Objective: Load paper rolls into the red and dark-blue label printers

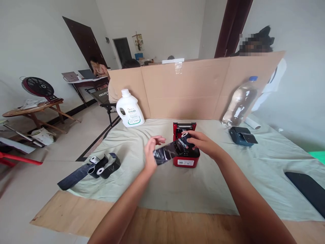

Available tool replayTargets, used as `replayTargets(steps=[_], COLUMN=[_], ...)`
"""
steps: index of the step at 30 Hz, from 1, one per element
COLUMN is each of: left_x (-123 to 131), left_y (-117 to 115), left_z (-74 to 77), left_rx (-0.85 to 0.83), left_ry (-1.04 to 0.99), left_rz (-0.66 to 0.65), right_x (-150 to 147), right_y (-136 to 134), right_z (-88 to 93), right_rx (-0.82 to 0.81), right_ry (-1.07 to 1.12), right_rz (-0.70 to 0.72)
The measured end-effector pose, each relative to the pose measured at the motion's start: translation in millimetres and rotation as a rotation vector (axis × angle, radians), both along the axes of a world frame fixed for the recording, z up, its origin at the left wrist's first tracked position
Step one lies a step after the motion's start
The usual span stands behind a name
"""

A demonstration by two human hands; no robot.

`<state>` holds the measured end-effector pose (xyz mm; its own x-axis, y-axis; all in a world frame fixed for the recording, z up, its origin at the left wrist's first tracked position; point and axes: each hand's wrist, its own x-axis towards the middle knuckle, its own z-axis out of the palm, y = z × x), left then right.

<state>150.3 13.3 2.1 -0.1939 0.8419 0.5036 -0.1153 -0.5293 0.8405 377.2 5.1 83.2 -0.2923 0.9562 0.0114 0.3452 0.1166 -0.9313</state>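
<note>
A small red label printer (186, 159) stands open on the pale cloth (203, 183) at the table's middle. My right hand (203, 142) is closed on a black ribbon roll (185, 139) just above the printer. A shiny black strip of ribbon (166, 153) runs from that roll leftwards to my left hand (151, 150). That hand pinches the strip's free end with the thumb while its fingers are spread.
Three more ribbon rolls (101, 166) lie at the left, one partly unrolled. A white detergent bottle (130, 109), a clear water bottle (240, 101), a dark blue printer (242, 136) and a cardboard screen (188, 88) stand behind. Other people sit beyond the screen.
</note>
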Motion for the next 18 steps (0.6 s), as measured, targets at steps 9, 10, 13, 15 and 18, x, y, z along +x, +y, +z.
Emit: replayTargets(steps=[9, 10, 13, 15, 18], left_x=[-11, -3, 19, 25, 23], left_y=[4, -1, -12, -12, -9], left_z=[104.3, 107.1, 107.7, 105.6, 103.2], left_rx=[0.107, 0.069, 0.073, 0.098, 0.097], left_ry=[0.429, 0.587, 0.817, 0.841, 0.867], left_rz=[0.021, -0.09, -0.303, -0.366, -0.398], right_x=[-3, -4, -5, -4, 0], right_y=[-10, -11, -14, -16, -19], right_z=[-1.4, -1.9, -2.1, -1.3, -0.3], right_rx=[0.015, 0.028, 0.096, 0.109, 0.083], right_ry=[0.206, 0.22, 0.257, 0.283, 0.338], right_rz=[0.036, 0.048, 0.062, 0.079, 0.154])
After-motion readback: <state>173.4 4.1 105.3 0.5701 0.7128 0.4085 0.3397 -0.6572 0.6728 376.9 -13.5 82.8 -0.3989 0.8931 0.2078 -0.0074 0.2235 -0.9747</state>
